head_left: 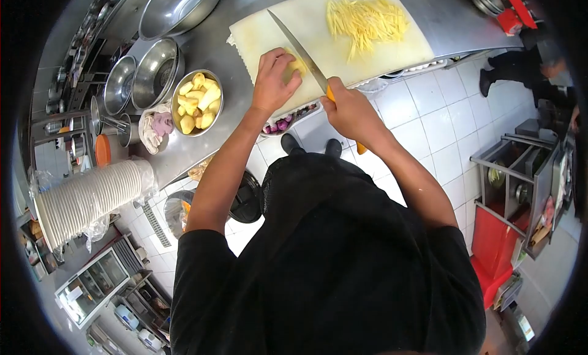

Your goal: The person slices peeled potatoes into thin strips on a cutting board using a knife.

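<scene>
A knife (302, 54) with a long blade and an orange handle is in my right hand (350, 112), fingers wrapped round the handle at the board's near edge. Its blade slants up and left across the white cutting board (312, 26). Left of the blade, my left hand (274, 79) presses curled fingers on a small portion of sliced yellow root (297, 66), partly hidden under the fingertips. Thin yellow shreds (367, 23) lie heaped at the board's far right. A steel bowl (220, 110) of peeled yellow root pieces (197, 101) stands to the left.
Several steel bowls (154, 73) and a crumpled cloth (155, 127) occupy the left counter. Below the board's near edge is a container of purple pieces (283, 123). Stacked white containers (95, 199) stand at lower left. Another person's leg (511, 70) shows at right.
</scene>
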Tool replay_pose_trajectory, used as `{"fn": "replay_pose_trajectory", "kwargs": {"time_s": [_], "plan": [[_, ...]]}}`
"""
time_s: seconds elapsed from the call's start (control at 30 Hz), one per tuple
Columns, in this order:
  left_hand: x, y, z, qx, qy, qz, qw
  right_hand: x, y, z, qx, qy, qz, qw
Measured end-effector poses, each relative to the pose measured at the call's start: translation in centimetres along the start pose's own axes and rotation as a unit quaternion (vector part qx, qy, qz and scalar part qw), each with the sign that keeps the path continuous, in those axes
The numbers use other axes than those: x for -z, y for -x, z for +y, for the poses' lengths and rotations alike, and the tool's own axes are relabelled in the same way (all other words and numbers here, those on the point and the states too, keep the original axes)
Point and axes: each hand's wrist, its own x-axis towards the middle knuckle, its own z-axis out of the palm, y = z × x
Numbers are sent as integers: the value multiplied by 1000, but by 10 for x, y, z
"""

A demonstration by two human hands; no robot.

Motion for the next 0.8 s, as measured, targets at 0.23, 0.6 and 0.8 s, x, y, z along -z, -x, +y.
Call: {"fn": "replay_pose_trajectory", "kwargs": {"time_s": [0.23, 0.6, 0.8], "plan": [[2, 0, 2, -2, 2, -2, 1000, -2, 0, -2, -6, -3, -14, 1000], [1, -1, 2, 7, 11, 0, 1000, -3, -17, 1, 19, 13, -31, 999], [1, -2, 2, 5, 10, 1, 1000, -5, -37, -3, 15, 30, -37, 999]]}}
